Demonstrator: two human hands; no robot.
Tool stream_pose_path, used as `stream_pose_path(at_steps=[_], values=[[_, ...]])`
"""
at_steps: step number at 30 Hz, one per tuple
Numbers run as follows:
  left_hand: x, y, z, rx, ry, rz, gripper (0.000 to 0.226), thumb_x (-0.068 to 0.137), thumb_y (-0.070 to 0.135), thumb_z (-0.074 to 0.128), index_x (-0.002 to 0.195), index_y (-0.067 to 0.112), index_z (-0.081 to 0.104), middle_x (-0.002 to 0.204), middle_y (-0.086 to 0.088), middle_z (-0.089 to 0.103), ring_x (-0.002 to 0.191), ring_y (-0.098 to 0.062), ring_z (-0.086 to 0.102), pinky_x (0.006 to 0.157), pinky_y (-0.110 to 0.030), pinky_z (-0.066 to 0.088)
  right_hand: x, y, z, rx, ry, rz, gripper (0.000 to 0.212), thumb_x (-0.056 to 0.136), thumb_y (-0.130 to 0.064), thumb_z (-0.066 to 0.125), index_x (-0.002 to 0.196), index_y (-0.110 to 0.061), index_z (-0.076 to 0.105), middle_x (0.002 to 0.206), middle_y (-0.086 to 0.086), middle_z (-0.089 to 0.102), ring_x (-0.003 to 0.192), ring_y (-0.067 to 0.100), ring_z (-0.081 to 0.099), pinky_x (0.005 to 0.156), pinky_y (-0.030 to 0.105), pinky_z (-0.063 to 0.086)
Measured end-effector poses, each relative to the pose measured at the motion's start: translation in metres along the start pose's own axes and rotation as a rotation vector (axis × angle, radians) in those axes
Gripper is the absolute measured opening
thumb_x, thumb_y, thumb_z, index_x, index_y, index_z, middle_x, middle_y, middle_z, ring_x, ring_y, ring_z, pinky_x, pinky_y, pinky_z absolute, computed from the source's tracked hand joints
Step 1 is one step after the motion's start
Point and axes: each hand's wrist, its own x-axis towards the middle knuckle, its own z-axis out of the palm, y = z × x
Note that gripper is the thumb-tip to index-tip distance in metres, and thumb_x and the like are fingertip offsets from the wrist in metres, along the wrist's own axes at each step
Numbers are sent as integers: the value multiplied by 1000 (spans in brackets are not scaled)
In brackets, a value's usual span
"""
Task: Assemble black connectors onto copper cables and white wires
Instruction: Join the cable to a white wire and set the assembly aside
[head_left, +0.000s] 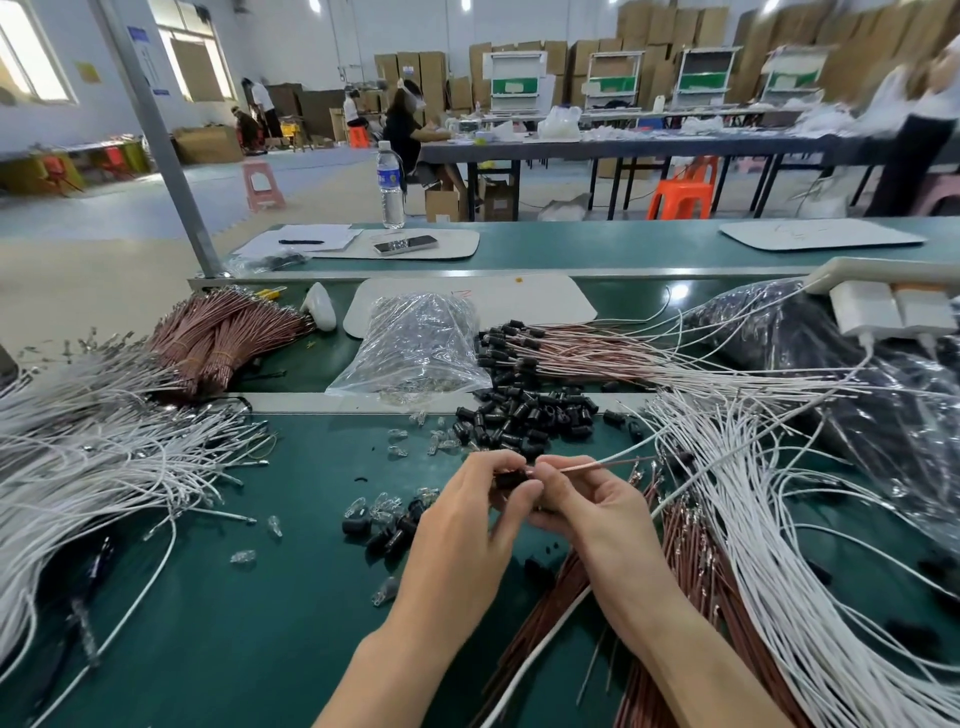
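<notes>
My left hand (475, 512) pinches a black connector (508, 479) at the middle of the green bench. My right hand (582, 501) pinches a copper cable (597, 464) whose end meets the connector; the cable runs off to the right. Behind my hands lies a heap of loose black connectors (524, 413). More black connectors (387, 530) lie left of my left wrist among small clear glass bulbs (387, 503). Copper cables (691, 566) and white wires (779, 545) fan out on the right.
A big spread of white wires (93, 452) covers the left. Bundled copper cables (228, 332) lie back left, a clear bag of bulbs (415, 343) at centre, finished cables with connectors (550, 348) beside it, dark plastic bags (857, 364) right. A water bottle (390, 184) stands behind.
</notes>
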Motion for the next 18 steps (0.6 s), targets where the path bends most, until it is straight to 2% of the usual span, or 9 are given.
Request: stream_pose_path(at_steps=[4, 7, 10, 12, 14, 18], values=[[2, -4, -1, 23, -18, -3, 11, 100, 52, 46, 105, 43, 48, 95, 19, 65, 84, -2, 63, 72, -25, 52, 2, 1, 1, -57, 12, -10, 29, 86, -30, 69, 100, -7, 75, 94, 14, 78, 91, 26, 77, 72, 23, 60], [3, -5, 1, -2, -62, -27, 16, 99, 60, 36, 102, 46, 43, 95, 17, 64, 89, -3, 64, 75, -28, 54, 3, 3, 1, -61, 53, -35, 30, 85, -30, 67, 98, -3, 72, 89, 13, 79, 86, 25, 77, 69, 21, 59], [3, -5, 3, -48, -46, -56, 17, 100, 58, 35, 100, 43, 43, 93, 14, 65, 88, -6, 65, 74, -31, 53, 2, 5, 1, -54, 26, -49, 30, 87, -30, 65, 98, -3, 71, 92, 13, 79, 89, 25, 77, 72, 22, 59], [3, -7, 3, -84, -12, -97, 17, 99, 58, 38, 102, 43, 44, 90, 15, 66, 85, -5, 66, 71, -26, 52, 2, 6, 1, -54, -13, -58, 30, 89, -30, 64, 100, -3, 70, 95, 13, 79, 93, 25, 76, 77, 23, 59], [2, -8, 0, -41, 1, -124, 27, 96, 66, 34, 105, 43, 43, 84, 15, 64, 79, -1, 63, 66, -18, 47, 1, 7, 0, -59, -29, -64, 29, 89, -31, 64, 101, -5, 69, 97, 13, 79, 95, 25, 76, 78, 23, 59], [2, -7, -1, 167, -37, -113, 56, 93, 75, 8, 104, 34, 44, 85, 13, 62, 86, -5, 54, 75, -34, 45, 1, 8, 1, -56, -57, -68, 27, 92, -29, 62, 101, -5, 67, 98, 11, 79, 95, 24, 76, 78, 21, 58]])
